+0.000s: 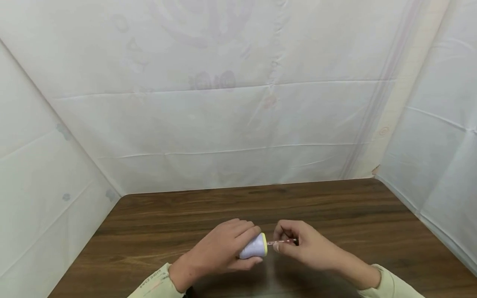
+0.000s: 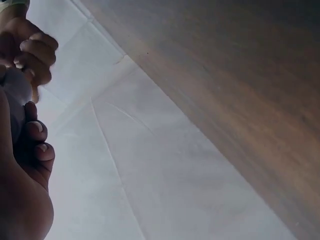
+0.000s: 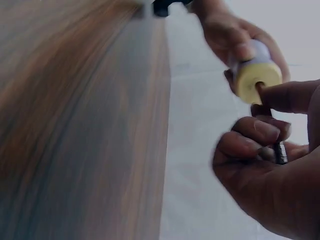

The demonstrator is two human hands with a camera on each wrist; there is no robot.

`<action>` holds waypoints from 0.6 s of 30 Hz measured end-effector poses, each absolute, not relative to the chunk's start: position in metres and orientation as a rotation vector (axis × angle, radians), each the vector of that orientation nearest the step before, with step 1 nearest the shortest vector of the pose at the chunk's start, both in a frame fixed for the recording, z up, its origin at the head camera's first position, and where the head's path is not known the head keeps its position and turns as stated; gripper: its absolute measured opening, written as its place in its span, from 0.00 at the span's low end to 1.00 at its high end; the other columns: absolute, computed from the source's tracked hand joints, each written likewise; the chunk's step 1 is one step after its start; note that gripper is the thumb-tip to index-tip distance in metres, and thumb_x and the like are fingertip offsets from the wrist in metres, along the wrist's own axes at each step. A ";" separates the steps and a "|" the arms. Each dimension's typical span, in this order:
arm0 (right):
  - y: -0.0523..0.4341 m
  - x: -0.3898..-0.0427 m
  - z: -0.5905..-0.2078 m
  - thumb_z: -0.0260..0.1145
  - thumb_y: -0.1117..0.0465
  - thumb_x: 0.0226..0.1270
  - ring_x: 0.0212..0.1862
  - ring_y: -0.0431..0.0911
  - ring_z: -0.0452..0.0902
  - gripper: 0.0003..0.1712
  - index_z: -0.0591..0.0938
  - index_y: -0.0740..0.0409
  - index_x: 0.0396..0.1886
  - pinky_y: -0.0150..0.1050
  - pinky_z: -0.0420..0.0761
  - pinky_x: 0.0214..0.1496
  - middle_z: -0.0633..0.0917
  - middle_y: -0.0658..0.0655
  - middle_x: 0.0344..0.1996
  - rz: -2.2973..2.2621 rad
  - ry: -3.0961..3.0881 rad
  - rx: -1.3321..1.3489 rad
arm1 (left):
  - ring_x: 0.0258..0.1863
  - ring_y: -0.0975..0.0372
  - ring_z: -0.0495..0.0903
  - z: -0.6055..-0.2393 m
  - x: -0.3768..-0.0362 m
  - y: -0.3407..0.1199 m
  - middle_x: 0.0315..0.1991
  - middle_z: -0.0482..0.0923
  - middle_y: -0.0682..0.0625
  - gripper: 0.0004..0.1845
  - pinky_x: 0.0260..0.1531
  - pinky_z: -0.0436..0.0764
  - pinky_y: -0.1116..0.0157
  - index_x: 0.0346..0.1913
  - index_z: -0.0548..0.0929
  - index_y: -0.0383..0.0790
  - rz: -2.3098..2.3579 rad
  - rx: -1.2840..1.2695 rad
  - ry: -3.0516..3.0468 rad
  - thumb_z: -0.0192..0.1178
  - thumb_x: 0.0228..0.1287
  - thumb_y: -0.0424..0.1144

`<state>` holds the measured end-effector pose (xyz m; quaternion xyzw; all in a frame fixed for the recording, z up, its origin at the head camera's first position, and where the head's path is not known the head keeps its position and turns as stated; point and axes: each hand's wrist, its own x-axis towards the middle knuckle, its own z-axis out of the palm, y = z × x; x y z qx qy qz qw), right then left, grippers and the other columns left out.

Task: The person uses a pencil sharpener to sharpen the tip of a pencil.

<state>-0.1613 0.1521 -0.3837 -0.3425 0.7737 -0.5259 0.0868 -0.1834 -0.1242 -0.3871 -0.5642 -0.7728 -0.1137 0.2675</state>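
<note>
While the left hand [image 1: 218, 250] wraps its grip round a lilac sharpener [image 1: 254, 247] just above the desk [image 1: 335, 211], the yellow end faces right toward the other hand. The right hand [image 1: 307, 246] pinches a pencil [image 1: 285, 241], its tip in the sharpener's hole, probably braced for turning.

The right hand [image 3: 270, 170] pinches a pencil [image 3: 272, 135] pushed into the yellow-faced sharpener [image 3: 255, 75], which the left hand [image 3: 225, 30] grips.

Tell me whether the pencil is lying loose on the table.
No, the right hand pinches the pencil, its tip inside the sharpener that the left hand grips.
</note>
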 end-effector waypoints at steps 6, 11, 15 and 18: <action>0.144 -0.169 -0.388 0.71 0.55 0.77 0.25 0.30 0.64 0.06 0.87 0.50 0.39 0.22 0.67 0.25 0.77 0.42 0.26 -1.384 2.954 -1.908 | 0.34 0.72 0.74 -0.387 -0.185 -0.129 0.43 0.78 0.58 0.19 0.33 0.74 0.80 0.61 0.77 0.43 -0.728 -1.518 -2.219 0.63 0.77 0.50; 0.137 -0.177 -0.376 0.62 0.58 0.83 0.23 0.35 0.59 0.17 0.85 0.62 0.32 0.25 0.61 0.25 0.71 0.47 0.22 -0.949 3.067 -2.750 | 0.33 0.73 0.76 -0.387 -0.182 -0.128 0.43 0.80 0.55 0.15 0.28 0.77 0.79 0.62 0.76 0.44 -1.087 -1.613 -2.306 0.62 0.79 0.43; 0.135 -0.175 -0.374 0.60 0.63 0.82 0.23 0.34 0.59 0.16 0.81 0.61 0.29 0.24 0.61 0.26 0.71 0.47 0.21 -0.895 2.878 -2.912 | 0.33 0.74 0.77 -0.387 -0.181 -0.126 0.43 0.80 0.54 0.15 0.30 0.78 0.80 0.62 0.76 0.43 -1.108 -1.684 -2.299 0.62 0.79 0.41; 0.136 -0.170 -0.382 0.60 0.63 0.82 0.23 0.31 0.60 0.14 0.81 0.60 0.31 0.21 0.64 0.28 0.71 0.45 0.21 -1.028 2.822 -2.714 | 0.34 0.74 0.76 -0.387 -0.181 -0.126 0.43 0.80 0.55 0.15 0.32 0.77 0.81 0.61 0.76 0.43 -1.016 -1.700 -2.264 0.62 0.79 0.43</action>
